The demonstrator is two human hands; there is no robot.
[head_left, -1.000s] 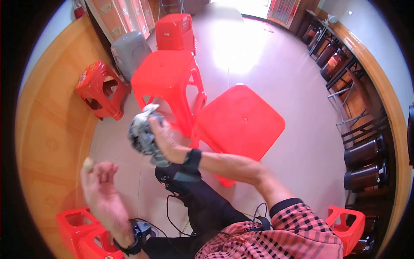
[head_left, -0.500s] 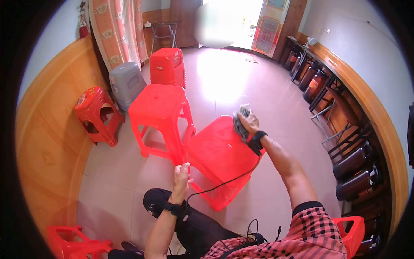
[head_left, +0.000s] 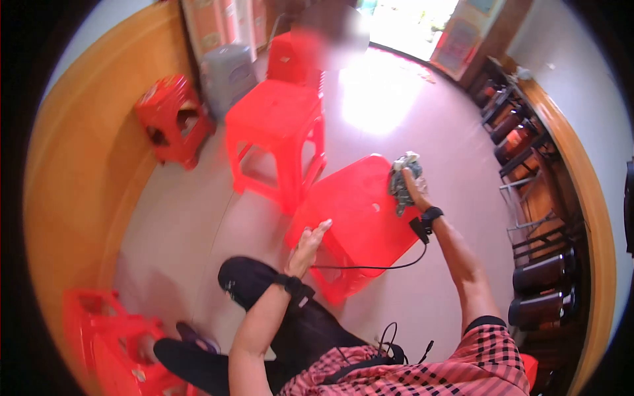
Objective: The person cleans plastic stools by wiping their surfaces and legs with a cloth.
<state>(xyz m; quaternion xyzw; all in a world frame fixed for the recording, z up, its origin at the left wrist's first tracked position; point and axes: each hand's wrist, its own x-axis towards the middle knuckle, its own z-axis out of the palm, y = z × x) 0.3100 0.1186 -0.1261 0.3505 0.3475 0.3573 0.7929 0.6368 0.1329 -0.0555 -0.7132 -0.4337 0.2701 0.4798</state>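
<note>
A red plastic stool (head_left: 350,218) stands tilted in my view in front of me, its seat facing up. My right hand (head_left: 416,190) presses a crumpled grey-green cloth (head_left: 399,188) against the far right edge of that seat. At the near left edge of the same stool is my left hand (head_left: 308,247), fingers stretched out and holding nothing; whether it touches the stool I cannot tell. A black cable (head_left: 370,267) runs between my two wrists, across the stool's near side.
A second red stool (head_left: 274,109) stands just beyond, with a small red stool (head_left: 173,119) and a grey stool (head_left: 228,76) to its left. More red stools (head_left: 122,336) are at lower left. Dark brown jars (head_left: 541,274) line the right wall. A person's blurred head shows near the doorway.
My view has shifted, bringing the stools higher and to the right. My left hand has moved up beside the seat, and its fingers have straightened. My right hand still holds the cloth at the edge.
</note>
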